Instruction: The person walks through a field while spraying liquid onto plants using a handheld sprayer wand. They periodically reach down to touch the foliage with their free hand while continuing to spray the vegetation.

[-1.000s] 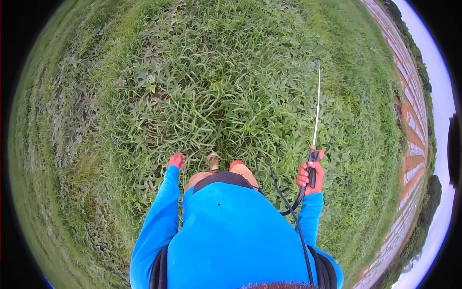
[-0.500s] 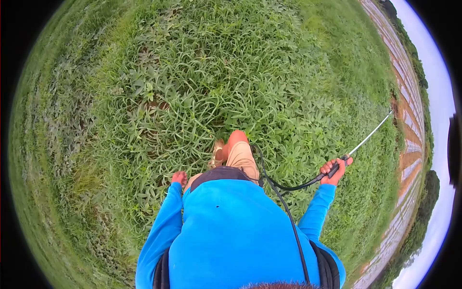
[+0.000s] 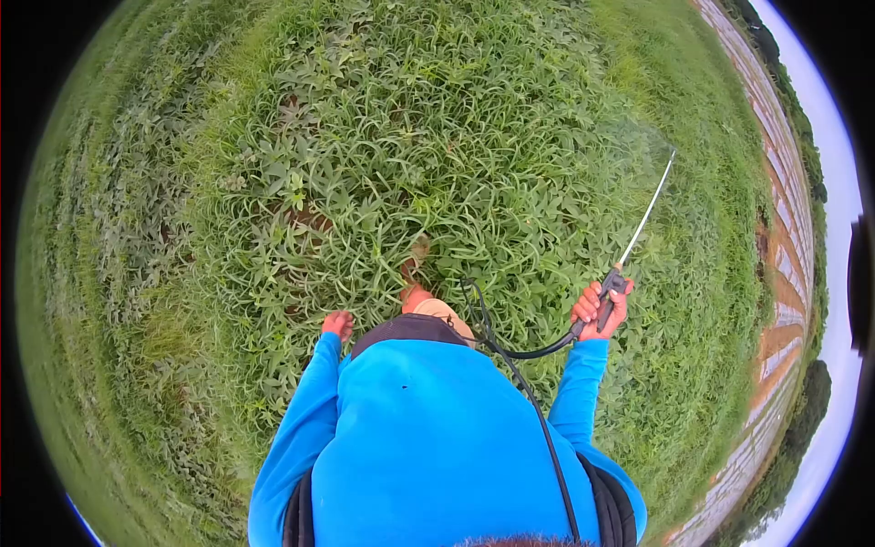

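My right hand (image 3: 602, 308) is wrapped round the dark handle of a sprayer wand (image 3: 648, 208), whose thin metal tube points up and to the right. A faint mist (image 3: 638, 141) hangs beside its tip. From the handle a black hose (image 3: 538, 351) curves left across my waist and runs down over my blue shirt. My left hand (image 3: 338, 324) hangs low beside my left hip with its fingers curled; whether anything is inside them is too small to tell.
Dense grass and leafy plants (image 3: 392, 164) surround my legs, with a patch of bare soil (image 3: 308, 217) ahead to the left. One foot (image 3: 419, 248) shows among the leaves. Along the right run pale strips on reddish soil (image 3: 786, 273), with trees (image 3: 802, 401) beyond.
The wand swung far right, then came back partway to the left and points more forward now. Mist shows at its tip. My legs have changed position in a step.
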The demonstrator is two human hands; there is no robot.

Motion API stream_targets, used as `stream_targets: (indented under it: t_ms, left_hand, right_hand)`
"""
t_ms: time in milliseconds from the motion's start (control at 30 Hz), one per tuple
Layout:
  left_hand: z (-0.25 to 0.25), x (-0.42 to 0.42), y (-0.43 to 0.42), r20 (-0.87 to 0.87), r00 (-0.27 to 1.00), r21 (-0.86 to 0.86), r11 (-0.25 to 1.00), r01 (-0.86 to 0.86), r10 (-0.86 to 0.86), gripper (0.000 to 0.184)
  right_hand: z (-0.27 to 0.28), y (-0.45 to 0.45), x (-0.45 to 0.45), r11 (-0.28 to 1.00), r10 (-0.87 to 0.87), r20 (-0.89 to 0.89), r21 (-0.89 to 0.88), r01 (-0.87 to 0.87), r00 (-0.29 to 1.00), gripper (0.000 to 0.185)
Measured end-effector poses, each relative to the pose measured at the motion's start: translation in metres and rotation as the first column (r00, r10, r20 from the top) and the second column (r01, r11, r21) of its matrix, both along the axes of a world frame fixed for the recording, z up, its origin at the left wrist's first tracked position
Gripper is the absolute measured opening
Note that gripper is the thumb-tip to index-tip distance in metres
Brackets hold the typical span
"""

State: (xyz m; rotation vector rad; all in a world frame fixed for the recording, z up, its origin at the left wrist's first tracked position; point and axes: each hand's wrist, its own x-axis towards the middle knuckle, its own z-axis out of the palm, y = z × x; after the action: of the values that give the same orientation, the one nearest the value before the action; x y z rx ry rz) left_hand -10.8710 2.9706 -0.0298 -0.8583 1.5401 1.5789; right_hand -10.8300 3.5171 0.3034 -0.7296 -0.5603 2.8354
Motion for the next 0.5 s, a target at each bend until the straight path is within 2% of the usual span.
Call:
stream_targets:
  t_ms: [33, 100, 167, 200, 233, 333, 500]
  left_hand:
    - [0.009, -0.015, 0.003, -0.006, 1.0, 0.027, 0.999, -0.029, 0.029, 0.026]
    - [0.031, -0.046, 0.012, -0.003, 1.0, -0.048, 0.998, -0.029, 0.029, 0.026]
    - [0.033, -0.067, 0.013, -0.139, 0.986, 0.021, 0.996, -0.089, 0.091, 0.026]
    - [0.029, -0.077, 0.01, -0.157, 0.986, 0.012, 0.999, -0.048, 0.049, 0.027]
    - [0.037, -0.085, 0.012, -0.153, 0.986, 0.007, 0.998, -0.057, 0.058, 0.027]
    - [0.044, -0.102, 0.02, -0.092, 0.996, -0.097, 0.995, 0.003, -0.012, 0.028]
    - [0.042, -0.083, 0.03, -0.064, 0.998, -0.059, 0.998, -0.018, 0.014, 0.028]
  right_hand:
    - [-0.001, -0.003, -0.014, 0.998, 0.027, 0.0, -0.052, -0.027, 1.0, 0.027]
    - [-0.004, -0.009, -0.039, 0.993, 0.053, -0.007, -0.102, -0.054, 0.999, 0.026]
    - [-0.011, -0.014, -0.059, 0.965, 0.216, -0.092, -0.132, -0.227, 0.972, 0.028]
    - [-0.011, -0.021, -0.069, 0.944, 0.227, -0.11, -0.219, -0.247, 0.968, 0.028]
    - [-0.013, -0.027, -0.077, 0.941, 0.236, -0.107, -0.224, -0.255, 0.966, 0.028]
    - [-0.015, -0.047, -0.1, 0.863, 0.412, -0.106, -0.273, -0.424, 0.905, 0.026]
    - [-0.021, -0.085, -0.132, 0.752, 0.59, -0.068, -0.316, -0.578, 0.805, 0.025]
